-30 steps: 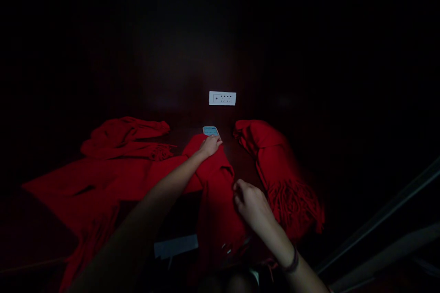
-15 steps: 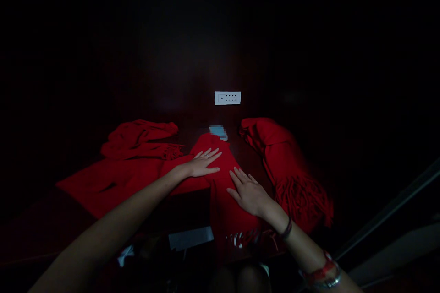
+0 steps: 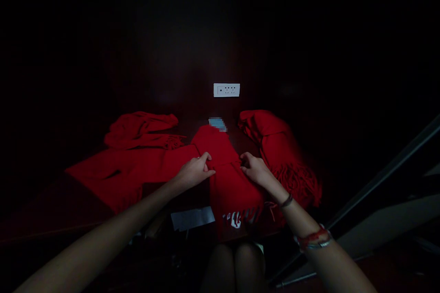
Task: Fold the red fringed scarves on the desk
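Dark counter: left hand and right hand at a red scarf, fingers curled, pinch indeterminable; phone pixelated, unreadable.

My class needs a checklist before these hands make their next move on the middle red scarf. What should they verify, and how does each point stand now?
1. Left hand at the middle scarf's left edge: ok.
2. Right hand at its right edge: ok.
3. Fingers gripping cloth: cannot tell.
4. Near fringe uncovered by hands: ok.
5. Left cloth separate from middle scarf: cannot tell.
6. Phone clear of cloth: cannot tell, blurred.
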Motion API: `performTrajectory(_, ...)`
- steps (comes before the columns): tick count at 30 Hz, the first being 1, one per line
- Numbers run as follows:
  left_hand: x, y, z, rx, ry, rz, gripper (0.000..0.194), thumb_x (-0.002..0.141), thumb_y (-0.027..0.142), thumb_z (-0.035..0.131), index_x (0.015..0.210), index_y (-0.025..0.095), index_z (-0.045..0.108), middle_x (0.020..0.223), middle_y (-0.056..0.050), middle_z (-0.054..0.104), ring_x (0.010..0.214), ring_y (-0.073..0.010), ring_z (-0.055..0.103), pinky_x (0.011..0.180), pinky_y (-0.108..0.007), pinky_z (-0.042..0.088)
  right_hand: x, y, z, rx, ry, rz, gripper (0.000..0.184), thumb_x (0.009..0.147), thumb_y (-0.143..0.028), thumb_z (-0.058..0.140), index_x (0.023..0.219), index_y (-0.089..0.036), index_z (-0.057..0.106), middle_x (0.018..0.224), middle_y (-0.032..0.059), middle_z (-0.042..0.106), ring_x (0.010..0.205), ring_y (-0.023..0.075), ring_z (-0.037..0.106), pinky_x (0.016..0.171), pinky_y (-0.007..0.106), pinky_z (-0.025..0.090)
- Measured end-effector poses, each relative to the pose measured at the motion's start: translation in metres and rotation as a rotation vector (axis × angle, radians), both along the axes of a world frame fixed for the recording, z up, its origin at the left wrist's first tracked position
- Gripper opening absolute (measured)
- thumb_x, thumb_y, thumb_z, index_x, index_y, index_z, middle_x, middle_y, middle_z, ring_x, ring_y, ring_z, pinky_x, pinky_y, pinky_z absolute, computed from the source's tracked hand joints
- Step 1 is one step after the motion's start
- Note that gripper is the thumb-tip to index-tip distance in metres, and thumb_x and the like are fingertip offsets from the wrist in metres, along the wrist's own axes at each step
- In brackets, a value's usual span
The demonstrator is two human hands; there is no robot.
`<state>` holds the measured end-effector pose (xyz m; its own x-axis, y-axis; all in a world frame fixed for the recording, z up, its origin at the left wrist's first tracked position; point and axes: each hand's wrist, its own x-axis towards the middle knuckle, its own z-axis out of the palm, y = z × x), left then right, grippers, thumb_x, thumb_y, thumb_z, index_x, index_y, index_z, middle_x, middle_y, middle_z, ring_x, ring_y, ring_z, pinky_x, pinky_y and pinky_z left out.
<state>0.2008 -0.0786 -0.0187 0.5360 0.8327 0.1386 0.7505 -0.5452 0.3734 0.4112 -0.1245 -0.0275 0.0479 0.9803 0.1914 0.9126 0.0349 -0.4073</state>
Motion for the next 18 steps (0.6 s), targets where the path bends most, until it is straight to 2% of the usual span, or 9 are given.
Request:
performTrajectory(3,0.004,0.001,-0.004,-0.029,-0.017,0.045,0.026,0.070,0.025,0.047,0.094,0.020,0.039,0.067,0.003,0.056,0.061,-0.0108,0.053,0.052,-0.018,0.035,-0.005,0.007,-0.001,-0.001,0.007,0.011,0.028,0.071,-0.019,0.048,0.099,-0.018,0.048,0.087,0.0053,0.060,0.079,0.0136,0.055,0.066,0.020,0.037)
performTrajectory(7,0.012,0.001,-0.005,0.015,0.031,0.116,0.026,0.072,0.030,0.044,0.095,0.021,0.038,0.067,0.002,0.055,0.062,-0.0126,0.053,0.051,-0.020,0.035,-0.008,0.008,0.001,-0.027,-0.009,0.025,0.035,0.070,-0.019,0.048,0.104,-0.018,0.043,0.090,0.0065,0.059,0.080,0.0148,0.055,0.065,0.020,0.037)
performTrajectory(11,0.009,-0.002,-0.007,0.112,0.159,0.167,0.031,0.071,0.024,0.041,0.102,0.022,0.037,0.074,-0.002,0.055,0.068,-0.0161,0.054,0.056,-0.023,0.037,-0.006,0.004,0.004,-0.018,-0.189,-0.002,0.034,0.070,-0.012,0.042,0.104,-0.014,0.041,0.085,0.0095,0.059,0.078,0.0181,0.055,0.062,0.023,0.036)
performTrajectory(14,0.001,-0.005,-0.008,0.119,0.202,0.119,0.033,0.070,0.020,0.040,0.103,0.023,0.038,0.082,-0.003,0.054,0.075,-0.0172,0.053,0.061,-0.025,0.039,-0.003,0.001,0.003,0.004,-0.319,-0.017,0.030,0.073,-0.011,0.037,0.103,-0.013,0.042,0.085,0.0117,0.057,0.078,0.0198,0.055,0.063,0.025,0.036)
performTrajectory(18,0.003,-0.009,-0.006,0.204,0.170,0.016,0.041,0.068,0.015,0.041,0.109,0.021,0.040,0.096,-0.006,0.048,0.090,-0.0163,0.048,0.077,-0.026,0.037,-0.006,-0.002,0.006,-0.009,-0.348,-0.007,0.029,0.076,-0.014,0.033,0.104,-0.015,0.044,0.094,0.0123,0.052,0.082,0.0190,0.053,0.066,0.027,0.037)
